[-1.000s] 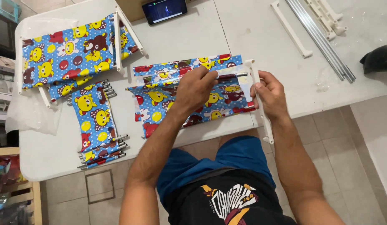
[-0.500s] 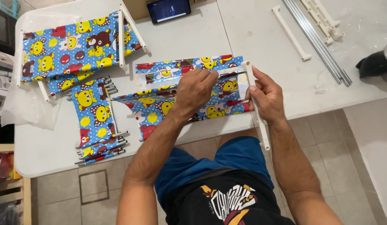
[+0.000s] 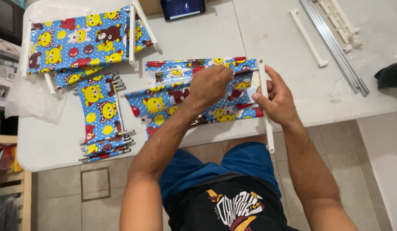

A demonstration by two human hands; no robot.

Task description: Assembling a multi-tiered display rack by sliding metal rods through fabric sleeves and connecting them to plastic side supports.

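The right hand (image 3: 279, 99) grips a white plastic bar (image 3: 265, 107) that stands along the right edge of a blue cartoon-print fabric panel (image 3: 181, 100) — the bar's lower end juts past the front edge of the white worktop (image 3: 271, 38). The left hand (image 3: 210, 84) lies curled on top of the panel, fingers pinching at a thin rod near its upper edge. Further left lie two more printed panels (image 3: 81, 40) and a narrow printed strip (image 3: 100, 113) with metal rods.
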